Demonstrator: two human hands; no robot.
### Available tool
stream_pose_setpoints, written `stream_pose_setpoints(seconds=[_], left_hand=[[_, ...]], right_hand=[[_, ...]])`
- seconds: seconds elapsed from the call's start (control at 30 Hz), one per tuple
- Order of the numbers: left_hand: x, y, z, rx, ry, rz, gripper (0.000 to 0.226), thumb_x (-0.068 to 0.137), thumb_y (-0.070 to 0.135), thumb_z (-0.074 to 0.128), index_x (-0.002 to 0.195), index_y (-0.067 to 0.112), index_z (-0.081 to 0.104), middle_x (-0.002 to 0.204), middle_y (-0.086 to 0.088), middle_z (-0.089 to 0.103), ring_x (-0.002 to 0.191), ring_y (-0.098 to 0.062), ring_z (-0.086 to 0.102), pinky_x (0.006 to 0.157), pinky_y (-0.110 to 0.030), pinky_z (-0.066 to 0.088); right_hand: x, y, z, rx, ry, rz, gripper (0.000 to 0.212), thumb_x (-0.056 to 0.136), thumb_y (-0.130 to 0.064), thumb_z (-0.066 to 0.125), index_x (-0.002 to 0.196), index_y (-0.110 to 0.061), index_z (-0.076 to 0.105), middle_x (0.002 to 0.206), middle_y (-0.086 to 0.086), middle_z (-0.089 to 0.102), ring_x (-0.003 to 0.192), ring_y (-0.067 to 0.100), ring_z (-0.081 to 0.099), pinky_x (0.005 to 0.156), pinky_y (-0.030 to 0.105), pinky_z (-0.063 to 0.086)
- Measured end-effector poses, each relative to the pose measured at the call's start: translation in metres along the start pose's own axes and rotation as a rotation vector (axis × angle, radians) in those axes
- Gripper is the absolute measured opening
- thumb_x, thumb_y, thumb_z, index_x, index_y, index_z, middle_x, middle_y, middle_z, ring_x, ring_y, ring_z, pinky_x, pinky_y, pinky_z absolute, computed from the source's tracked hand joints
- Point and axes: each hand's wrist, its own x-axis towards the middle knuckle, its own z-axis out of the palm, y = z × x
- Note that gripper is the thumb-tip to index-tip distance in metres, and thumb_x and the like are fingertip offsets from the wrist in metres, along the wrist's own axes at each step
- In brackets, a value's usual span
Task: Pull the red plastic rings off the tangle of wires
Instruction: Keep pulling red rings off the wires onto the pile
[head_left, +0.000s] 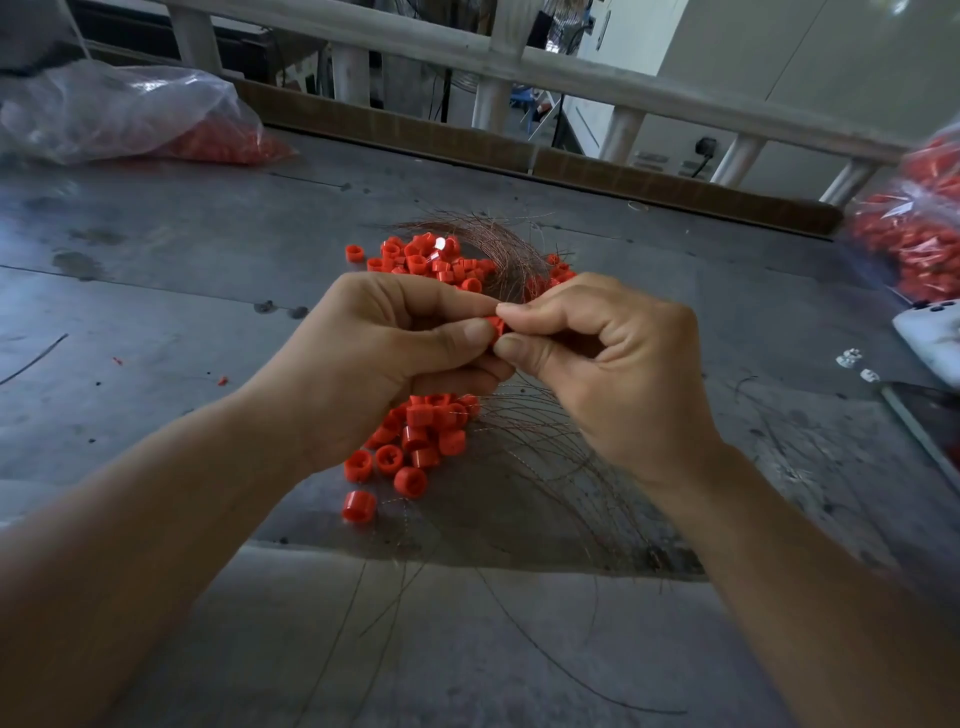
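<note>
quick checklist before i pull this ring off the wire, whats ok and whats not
1. Left hand grip on the red ring: ok, thumb and forefinger pinch it.
2. Right hand grip: ok, fingertips pinch the ring's other side.
3. Wire through the ring running free: cannot tell, fingers hide it.
4. Tangle of wires lying loose on the table: ok.
5. Drop spot by the loose rings: ok, bare table beside them.

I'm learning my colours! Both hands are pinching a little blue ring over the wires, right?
Not blue. The head view shows the left hand and right hand pinching a little red ring over the wires.
</note>
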Motion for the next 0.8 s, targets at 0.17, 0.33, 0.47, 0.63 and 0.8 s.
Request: stream_pose_setpoints(seconds=[0.17, 0.33, 0.47, 0.63, 0.8], left_hand=[[0.0014, 0.0011, -0.0028, -0.039, -0.050, -0.049, 0.021, 0.062, 0.015, 0.062, 0.077, 0.014, 0.076, 0.072, -0.007, 0.072, 0.067, -0.013, 0.070, 0.058, -0.017, 0.054], [0.0009, 0.0006, -0.0028, -0.062, -0.059, -0.058, 0.014, 0.061, 0.011, 0.062, 0.071, 0.011, 0.072, 0.067, -0.009, 0.070, 0.063, -0.016, 0.069, 0.055, -0.020, 0.054], [0.0000, 0.0013, -0.0036, -0.060, -0.074, -0.070, 0.020, 0.061, 0.010, 0.061, 0.081, 0.006, 0.065, 0.066, -0.010, 0.069, 0.061, -0.016, 0.069, 0.053, -0.020, 0.054], [-0.0011, 0.0024, -0.0032, -0.063, -0.100, -0.085, 0.038, 0.063, 0.009, 0.060, 0.100, 0.008, 0.052, 0.064, -0.011, 0.068, 0.057, -0.017, 0.068, 0.050, -0.020, 0.053], [-0.0024, 0.0011, -0.0002, -0.010, -0.105, -0.018, 0.045, 0.063, 0.020, 0.064, 0.106, 0.014, 0.051, 0.067, -0.011, 0.070, 0.061, -0.018, 0.069, 0.053, -0.021, 0.054]], right_hand=[[0.0025, 0.0013, -0.0010, 0.078, -0.033, 0.040, 0.025, 0.070, -0.012, 0.070, 0.094, -0.006, 0.067, 0.080, -0.002, 0.063, 0.075, 0.010, 0.063, 0.070, 0.023, 0.053], [0.0032, 0.0039, -0.0015, 0.133, -0.065, 0.061, 0.026, 0.067, -0.015, 0.072, 0.092, -0.015, 0.065, 0.077, -0.008, 0.063, 0.072, 0.006, 0.063, 0.068, 0.019, 0.051], [0.0036, 0.0056, -0.0020, 0.243, -0.152, 0.144, 0.024, 0.069, -0.018, 0.071, 0.090, -0.026, 0.063, 0.076, -0.010, 0.061, 0.072, 0.003, 0.061, 0.066, 0.015, 0.050], [0.0051, 0.0058, -0.0055, 0.142, -0.320, 0.113, 0.031, 0.075, -0.028, 0.063, 0.105, -0.028, 0.058, 0.081, -0.012, 0.052, 0.078, -0.001, 0.052, 0.066, 0.010, 0.042], [0.0050, 0.0027, -0.0025, 0.079, -0.321, 0.146, 0.017, 0.077, -0.028, 0.061, 0.089, -0.016, 0.064, 0.081, -0.012, 0.051, 0.075, 0.001, 0.053, 0.065, 0.012, 0.043]])
